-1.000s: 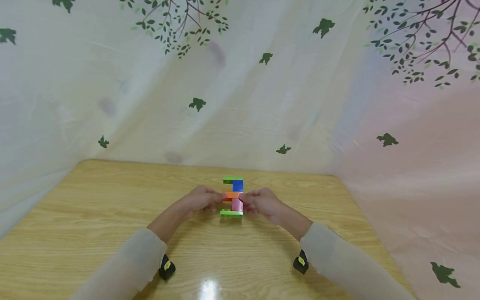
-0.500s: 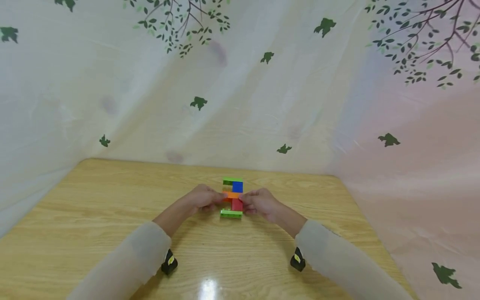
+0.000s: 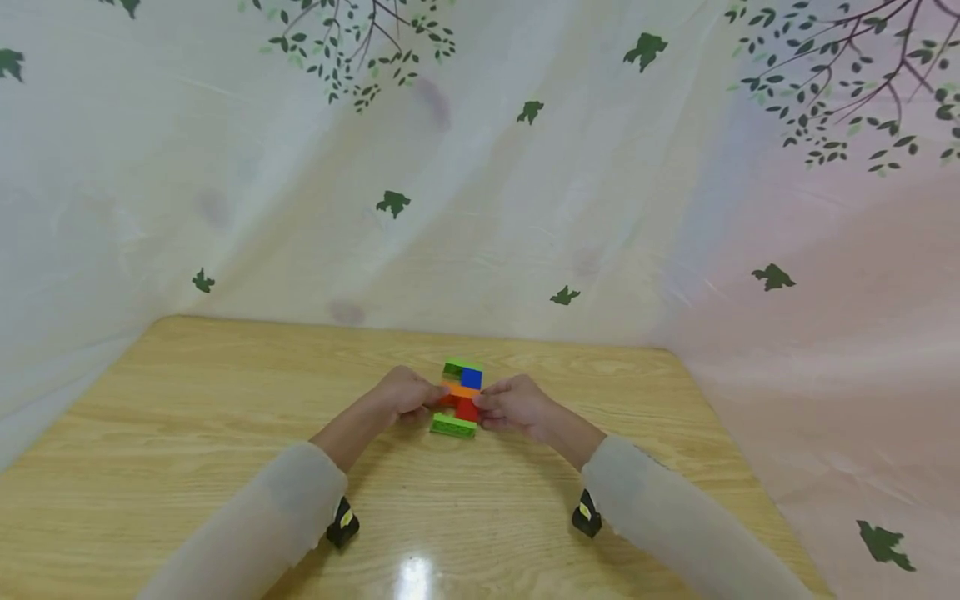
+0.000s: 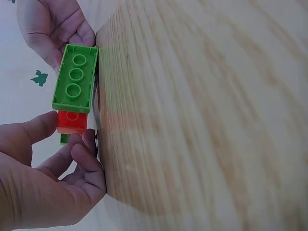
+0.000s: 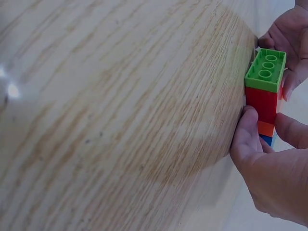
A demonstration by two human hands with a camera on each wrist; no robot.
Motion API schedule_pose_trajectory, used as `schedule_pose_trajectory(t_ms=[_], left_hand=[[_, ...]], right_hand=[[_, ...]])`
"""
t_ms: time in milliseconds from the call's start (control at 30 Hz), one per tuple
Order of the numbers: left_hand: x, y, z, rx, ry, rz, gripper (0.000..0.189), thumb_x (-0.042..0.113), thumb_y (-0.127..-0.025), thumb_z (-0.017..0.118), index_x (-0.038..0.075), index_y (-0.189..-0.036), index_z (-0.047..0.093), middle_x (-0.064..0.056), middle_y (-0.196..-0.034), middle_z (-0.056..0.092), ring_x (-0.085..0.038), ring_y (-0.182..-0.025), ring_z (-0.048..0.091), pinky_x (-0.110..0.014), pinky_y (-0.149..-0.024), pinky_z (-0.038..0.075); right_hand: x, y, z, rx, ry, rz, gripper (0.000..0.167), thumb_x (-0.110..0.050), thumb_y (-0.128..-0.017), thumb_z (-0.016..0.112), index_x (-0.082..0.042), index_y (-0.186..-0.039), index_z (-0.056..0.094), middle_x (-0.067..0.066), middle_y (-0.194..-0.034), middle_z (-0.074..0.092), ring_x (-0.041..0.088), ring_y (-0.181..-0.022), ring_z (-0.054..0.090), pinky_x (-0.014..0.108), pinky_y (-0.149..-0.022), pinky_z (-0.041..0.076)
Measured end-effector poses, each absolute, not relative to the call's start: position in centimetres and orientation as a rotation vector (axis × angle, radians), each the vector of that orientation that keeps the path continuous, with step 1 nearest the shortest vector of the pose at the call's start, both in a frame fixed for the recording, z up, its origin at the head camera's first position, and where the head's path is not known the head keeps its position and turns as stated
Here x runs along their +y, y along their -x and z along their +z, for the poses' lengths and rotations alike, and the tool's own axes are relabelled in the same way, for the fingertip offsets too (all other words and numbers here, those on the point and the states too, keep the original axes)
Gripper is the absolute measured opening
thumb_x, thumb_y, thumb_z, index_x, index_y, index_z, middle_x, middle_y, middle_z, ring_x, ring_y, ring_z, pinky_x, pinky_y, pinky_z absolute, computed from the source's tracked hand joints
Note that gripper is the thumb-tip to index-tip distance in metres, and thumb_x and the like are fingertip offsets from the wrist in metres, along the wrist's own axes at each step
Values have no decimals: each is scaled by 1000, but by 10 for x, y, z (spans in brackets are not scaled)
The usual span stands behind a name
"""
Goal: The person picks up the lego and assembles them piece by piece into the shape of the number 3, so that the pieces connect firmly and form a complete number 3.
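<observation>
A joined stack of toy building bricks lies on the table between the hands, running near to far. Its near end is a green brick (image 3: 453,427), whose hollow underside with tubes shows in the left wrist view. Behind it come a red brick (image 3: 467,409), an orange brick (image 3: 460,390), a blue brick (image 3: 471,378) and a far green brick (image 3: 453,369). My left hand (image 3: 405,395) pinches the orange brick's left end between thumb and fingers. My right hand (image 3: 521,406) pinches the stack's right side around the orange brick. Fingertips hide parts of the orange brick.
The wooden table (image 3: 210,433) reaches back to a pale cloth (image 3: 465,250) printed with leaves. A black wrist device (image 3: 344,523) sits below the left sleeve, and another black device (image 3: 587,514) below the right sleeve.
The brick stack has turned slightly in both hands, its near end swinging left. More of the near green brick's front face shows. Both grips stay as they were.
</observation>
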State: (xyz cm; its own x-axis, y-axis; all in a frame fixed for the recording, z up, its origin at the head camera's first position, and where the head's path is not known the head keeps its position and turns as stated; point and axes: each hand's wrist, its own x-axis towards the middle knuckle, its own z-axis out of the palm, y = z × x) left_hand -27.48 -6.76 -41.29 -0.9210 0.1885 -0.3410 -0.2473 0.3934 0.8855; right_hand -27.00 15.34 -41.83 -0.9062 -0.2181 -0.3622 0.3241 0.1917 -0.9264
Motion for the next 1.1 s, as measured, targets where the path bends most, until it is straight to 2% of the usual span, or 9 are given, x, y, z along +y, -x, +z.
schedule_pose_trajectory(t_ms=[300, 400, 633, 800, 933, 1100], left_hand=[[-67, 274, -414, 2314, 60, 1511, 23, 18, -94, 75, -4, -91, 75, 2, -56, 46, -11, -47, 38, -23, -44, 29], [-67, 274, -415, 2327, 53, 1509, 21, 17, -94, 75, -4, -94, 77, 1, -58, 49, -11, -48, 40, -24, -46, 30], [-68, 273, -415, 2357, 21, 1482, 24, 16, -95, 73, -2, -111, 76, -6, -78, 65, -12, -55, 46, -25, -53, 38], [-70, 275, -417, 2348, 21, 1480, 29, 18, -94, 75, -3, -114, 75, -8, -90, 69, -12, -58, 51, -24, -55, 40], [-74, 274, -420, 2342, 7, 1509, 30, 21, -94, 75, -2, -113, 76, -6, -86, 69, -11, -56, 49, -24, -54, 39], [-82, 270, -420, 2325, -35, 1530, 32, 20, -97, 73, -2, -120, 73, -4, -71, 62, -11, -49, 39, -26, -53, 35]], right_hand=[[153, 269, -417, 2089, -74, -1727, 28, 0, -98, 66, 13, -122, 64, 19, -107, 74, 21, -86, 72, 39, -84, 59], [152, 268, -416, 2097, -78, -1722, 28, 0, -98, 66, 13, -123, 64, 19, -108, 74, 21, -87, 72, 40, -85, 59], [154, 269, -416, 2100, -77, -1713, 29, -1, -99, 65, 13, -125, 64, 19, -110, 73, 22, -90, 71, 41, -88, 58], [156, 269, -417, 2082, -70, -1705, 29, -1, -98, 67, 12, -124, 65, 22, -112, 73, 23, -92, 72, 41, -87, 58], [159, 267, -415, 2079, -51, -1702, 28, 1, -98, 66, 12, -124, 65, 22, -114, 72, 27, -96, 72, 43, -90, 57], [166, 264, -412, 2122, 29, -1691, 32, 3, -99, 62, 16, -128, 60, 27, -117, 70, 36, -106, 70, 46, -94, 54]])
